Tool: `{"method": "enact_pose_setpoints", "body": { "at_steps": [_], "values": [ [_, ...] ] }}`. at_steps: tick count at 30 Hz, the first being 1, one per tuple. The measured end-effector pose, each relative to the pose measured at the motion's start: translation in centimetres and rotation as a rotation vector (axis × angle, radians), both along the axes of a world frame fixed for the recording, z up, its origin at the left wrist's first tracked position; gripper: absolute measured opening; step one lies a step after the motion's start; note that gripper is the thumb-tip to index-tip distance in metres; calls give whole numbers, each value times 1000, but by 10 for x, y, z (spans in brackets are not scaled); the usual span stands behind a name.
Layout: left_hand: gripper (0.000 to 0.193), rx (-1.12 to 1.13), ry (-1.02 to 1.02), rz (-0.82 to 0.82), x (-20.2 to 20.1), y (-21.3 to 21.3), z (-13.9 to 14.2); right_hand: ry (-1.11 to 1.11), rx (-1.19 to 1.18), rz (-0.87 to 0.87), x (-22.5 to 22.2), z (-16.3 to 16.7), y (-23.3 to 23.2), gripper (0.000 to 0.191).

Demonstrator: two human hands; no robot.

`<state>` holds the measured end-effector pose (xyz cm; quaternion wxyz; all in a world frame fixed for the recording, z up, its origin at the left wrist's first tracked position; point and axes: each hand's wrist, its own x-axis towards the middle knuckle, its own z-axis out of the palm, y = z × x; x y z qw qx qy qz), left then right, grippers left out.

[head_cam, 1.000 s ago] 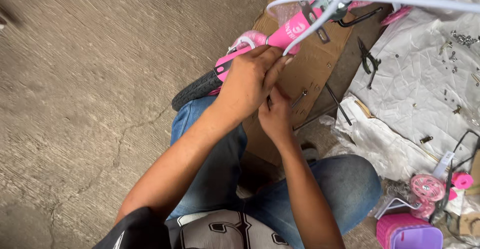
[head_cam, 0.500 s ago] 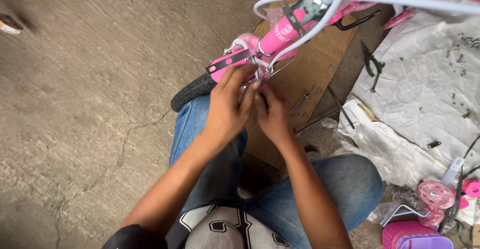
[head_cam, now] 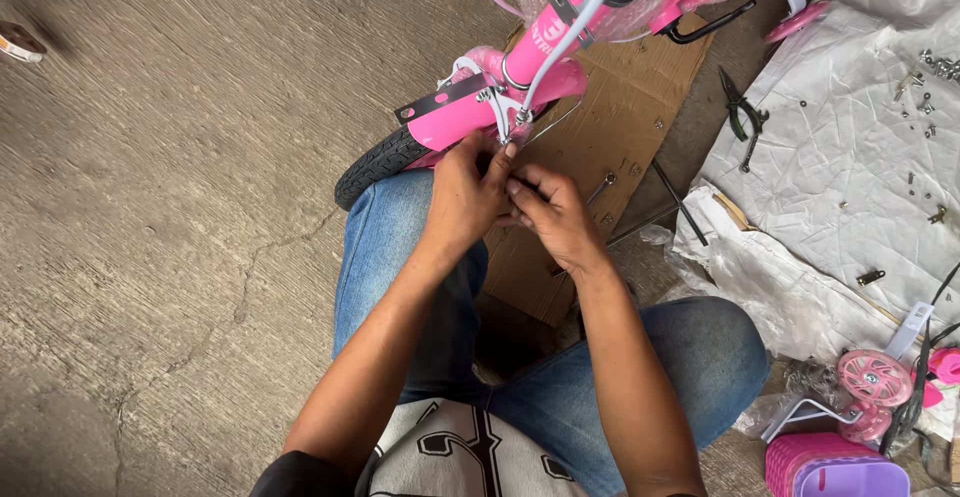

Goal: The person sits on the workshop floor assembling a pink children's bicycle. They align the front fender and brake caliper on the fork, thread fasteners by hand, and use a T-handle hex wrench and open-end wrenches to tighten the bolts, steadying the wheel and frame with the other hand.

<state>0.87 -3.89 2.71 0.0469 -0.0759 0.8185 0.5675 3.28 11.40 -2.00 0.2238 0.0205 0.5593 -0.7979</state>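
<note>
Here we are, both hands pressed together at the front brake of the pink bicycle (head_cam: 540,52), just below the pink mudguard (head_cam: 470,122). Our left hand (head_cam: 468,197) sits a shade higher and nearer the brake arms (head_cam: 500,107); its fingertips reach up to touch them. Our right hand (head_cam: 550,212) curls just beside it, fingers pinching something small we cannot make out. The white cable (head_cam: 560,52) runs up and away from our grip, along the slanted fork line, with the black tyre (head_cam: 375,165) off to the left. Pliers (head_cam: 742,117) lie well apart on the white paper (head_cam: 850,157).
</note>
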Motion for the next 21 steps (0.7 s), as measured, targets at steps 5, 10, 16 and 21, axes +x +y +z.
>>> {"method": "enact_pose_setpoints", "body": {
  "at_steps": [5,10,16,21],
  "values": [
    [28,-34,84,-79,0,-4,-8,-68,-184,20,0,-7,2,15],
    [25,-14,101,-124,2,-9,6,-142,-276,0,-1,-6,5,14],
    [79,-680,472,-92,-4,-50,30,-118,-293,12,-3,-4,9,12],
    [126,-813,550,-265,-43,-48,18,-63,-191,38,-8,6,14,13]
  ]
}}
